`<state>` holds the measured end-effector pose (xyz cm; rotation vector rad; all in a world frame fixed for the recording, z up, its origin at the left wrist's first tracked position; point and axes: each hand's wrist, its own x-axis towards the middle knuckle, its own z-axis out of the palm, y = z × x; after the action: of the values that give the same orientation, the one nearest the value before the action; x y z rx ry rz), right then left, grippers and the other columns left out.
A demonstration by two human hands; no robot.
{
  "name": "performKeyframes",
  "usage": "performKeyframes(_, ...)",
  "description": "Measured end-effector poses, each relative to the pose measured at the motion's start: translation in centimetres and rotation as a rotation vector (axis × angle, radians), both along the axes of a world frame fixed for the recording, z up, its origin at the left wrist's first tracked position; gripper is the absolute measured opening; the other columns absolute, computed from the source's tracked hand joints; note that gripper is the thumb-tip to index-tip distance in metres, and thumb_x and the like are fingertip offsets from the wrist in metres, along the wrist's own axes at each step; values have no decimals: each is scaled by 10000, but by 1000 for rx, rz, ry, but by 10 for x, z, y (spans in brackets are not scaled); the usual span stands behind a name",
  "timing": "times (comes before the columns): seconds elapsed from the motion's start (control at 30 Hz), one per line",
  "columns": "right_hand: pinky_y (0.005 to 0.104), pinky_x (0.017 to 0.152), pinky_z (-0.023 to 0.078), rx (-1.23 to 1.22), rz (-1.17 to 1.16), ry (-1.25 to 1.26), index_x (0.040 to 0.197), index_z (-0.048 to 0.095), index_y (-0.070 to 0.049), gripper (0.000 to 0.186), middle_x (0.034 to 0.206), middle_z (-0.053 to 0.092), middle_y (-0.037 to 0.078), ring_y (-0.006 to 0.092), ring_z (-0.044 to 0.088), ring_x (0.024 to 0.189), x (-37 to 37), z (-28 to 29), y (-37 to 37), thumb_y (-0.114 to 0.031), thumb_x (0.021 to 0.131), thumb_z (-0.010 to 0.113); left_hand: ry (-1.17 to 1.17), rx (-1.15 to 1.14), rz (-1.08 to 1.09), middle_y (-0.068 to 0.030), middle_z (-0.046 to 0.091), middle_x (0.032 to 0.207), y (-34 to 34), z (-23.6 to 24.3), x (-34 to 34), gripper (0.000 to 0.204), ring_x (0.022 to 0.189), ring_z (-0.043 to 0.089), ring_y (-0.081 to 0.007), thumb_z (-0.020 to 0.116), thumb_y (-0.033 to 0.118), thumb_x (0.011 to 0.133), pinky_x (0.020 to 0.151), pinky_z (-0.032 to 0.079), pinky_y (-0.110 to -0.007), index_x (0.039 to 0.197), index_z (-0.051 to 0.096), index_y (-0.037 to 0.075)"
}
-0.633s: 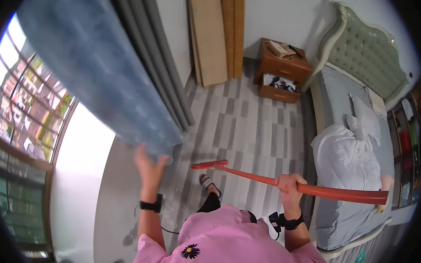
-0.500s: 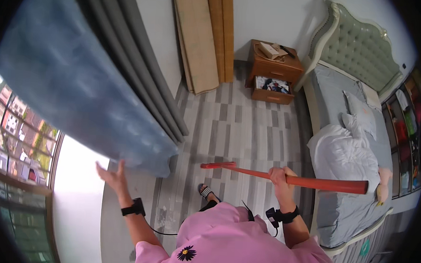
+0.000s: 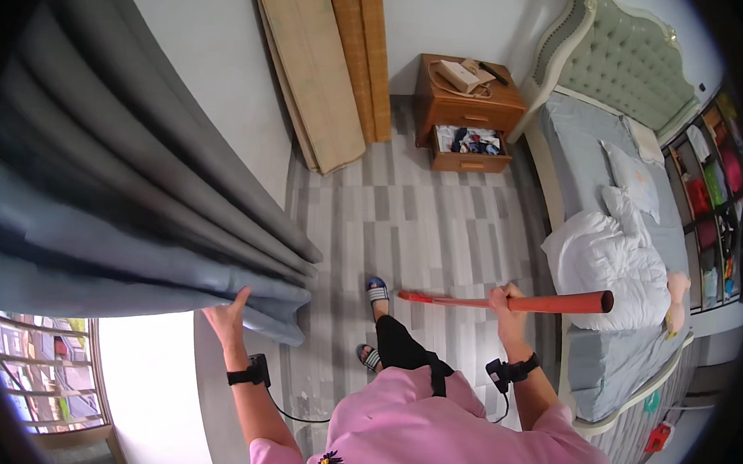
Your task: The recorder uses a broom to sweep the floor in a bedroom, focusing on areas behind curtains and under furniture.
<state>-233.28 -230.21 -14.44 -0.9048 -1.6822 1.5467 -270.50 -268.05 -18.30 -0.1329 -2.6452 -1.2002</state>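
Note:
A long curtain, grey with a blue-grey border, hangs on the left beside the window. My left hand is at its edge, the thumb over the cloth and the other fingers largely hidden; it appears to grip the curtain. My right hand is wrapped round the handle of a red broom. The thick handle end points right, towards the bed, while the narrow red head reaches left over the floor near my feet. What the broom head's underside looks like cannot be made out.
A barred window is at lower left. Long tan boards lean on the back wall by a wooden nightstand whose lower drawer is pulled out, full of clothes. The bed with a white quilt stands right. Grey plank flooring lies between.
My left hand has come to the curtain, which now lies folded closer together, with more grey showing. The broom head has shifted right. One foot has stepped forward and both sandals now show.

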Motion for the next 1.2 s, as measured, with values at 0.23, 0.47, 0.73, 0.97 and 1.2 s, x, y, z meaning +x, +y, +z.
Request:
performKeyframes(0.23,337,856,428,-538,633,177,1029,555,-20,494,854,591,78,170,571,846,-49,34,92,-452,810,650,86,49,-74,-187,542,1198,128,13,-98,769,1067,511,-317,864,232,597,969,367,-373,1204,497,-62)
performKeyframes(0.47,402,839,522,-749,721,-1063,1390,341,-120,694,1293,434,129,217,479,1145,-89,-55,154,-265,806,687,176,121,387,-236,558,1180,201,-14,-212,646,1052,543,-340,788,297,712,912,436,-395,1143,528,-108)
performKeyframes(0.73,255,448,411,-924,629,-1137,1075,582,80,408,632,575,65,115,533,507,-121,-108,206,-96,731,711,156,115,243,-231,559,1203,174,-43,-288,489,1043,561,-315,720,191,783,925,424,-368,1121,553,-121)
performKeyframes(0.97,254,447,470,-771,370,-896,1209,520,35,518,679,592,56,126,557,506,-205,-133,279,-92,743,706,16,2,185,-210,550,1219,225,-12,-287,536,1060,544,-292,733,220,787,959,397,-343,1150,537,-121)
performKeyframes(1.2,243,418,460,-717,277,-729,1338,395,4,589,758,601,101,132,547,492,-374,-186,358,-37,788,603,-163,68,130,-190,539,1249,194,-7,-303,533,1110,515,-285,670,303,851,986,363,-338,1172,536,-101)
